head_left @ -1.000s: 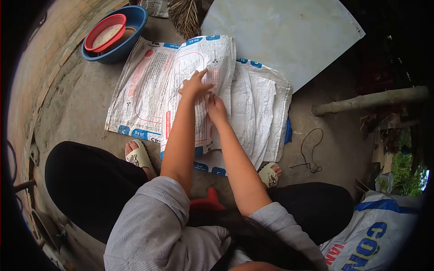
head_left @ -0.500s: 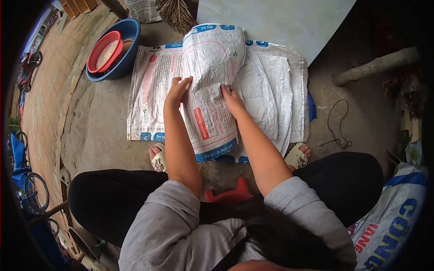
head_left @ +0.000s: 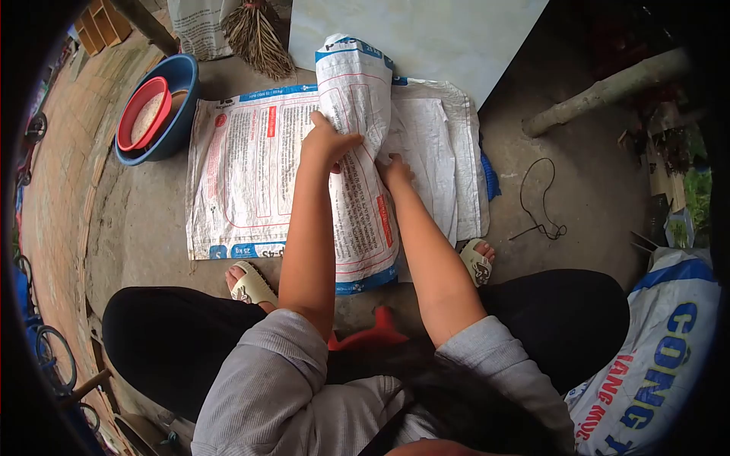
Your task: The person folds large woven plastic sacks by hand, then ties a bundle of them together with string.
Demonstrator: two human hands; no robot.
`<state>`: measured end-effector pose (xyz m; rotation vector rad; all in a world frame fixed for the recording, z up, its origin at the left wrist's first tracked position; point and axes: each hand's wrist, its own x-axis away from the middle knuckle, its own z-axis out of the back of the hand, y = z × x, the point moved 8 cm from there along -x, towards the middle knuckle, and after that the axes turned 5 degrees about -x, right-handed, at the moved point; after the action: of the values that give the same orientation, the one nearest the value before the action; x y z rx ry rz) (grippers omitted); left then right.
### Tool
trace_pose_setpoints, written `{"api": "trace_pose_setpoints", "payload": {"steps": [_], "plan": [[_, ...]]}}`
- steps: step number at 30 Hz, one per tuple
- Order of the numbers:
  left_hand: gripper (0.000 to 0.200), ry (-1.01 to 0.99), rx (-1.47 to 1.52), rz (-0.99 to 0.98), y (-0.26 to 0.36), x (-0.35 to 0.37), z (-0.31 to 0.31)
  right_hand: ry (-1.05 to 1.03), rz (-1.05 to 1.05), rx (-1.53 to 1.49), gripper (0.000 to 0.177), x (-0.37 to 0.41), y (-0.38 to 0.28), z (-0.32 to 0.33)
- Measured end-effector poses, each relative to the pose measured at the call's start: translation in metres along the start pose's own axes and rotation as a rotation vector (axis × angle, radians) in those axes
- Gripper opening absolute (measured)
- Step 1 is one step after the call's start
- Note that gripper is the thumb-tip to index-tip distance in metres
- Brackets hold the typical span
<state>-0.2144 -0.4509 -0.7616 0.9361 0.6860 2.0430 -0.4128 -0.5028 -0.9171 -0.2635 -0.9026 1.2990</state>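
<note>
A white woven sack (head_left: pixel 356 95) with blue end bands and red and black print is bunched lengthwise into a narrow roll between my hands. My left hand (head_left: pixel 329 143) grips its left side, thumb across the top. On the opposite side, my right hand (head_left: pixel 395 172) holds the edge, its fingertips partly hidden by the fabric. Beneath lies another printed sack (head_left: pixel 239 175), spread flat on the ground. Plain white sack layers (head_left: pixel 433 159) lie stacked to the right.
A blue basin (head_left: pixel 181 114) holding a red bowl (head_left: pixel 165 114) of pale grains stands at left. Behind are a straw broom (head_left: pixel 257 42) and a pale board (head_left: pixel 411 45). A wooden pole (head_left: pixel 608 93), a thin cord (head_left: pixel 536 220) and a large printed sack (head_left: pixel 654 357) are at right.
The held sack has been gathered narrower and its print has turned rightward. My left hand has moved over its left side; my right hand has gone to its right edge. The view has shifted.
</note>
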Motion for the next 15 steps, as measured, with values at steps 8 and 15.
{"api": "trace_pose_setpoints", "payload": {"steps": [8, 15], "plan": [[0.067, 0.129, -0.344, -0.237, 0.087, 0.019, -0.115, -0.324, -0.269, -1.129, 0.069, -0.063, 0.071, 0.047], [0.063, 0.061, -0.221, -0.426, 0.089, 0.020, -0.204, 0.026, 0.000, -0.867, 0.080, -0.016, 0.036, 0.140]]}}
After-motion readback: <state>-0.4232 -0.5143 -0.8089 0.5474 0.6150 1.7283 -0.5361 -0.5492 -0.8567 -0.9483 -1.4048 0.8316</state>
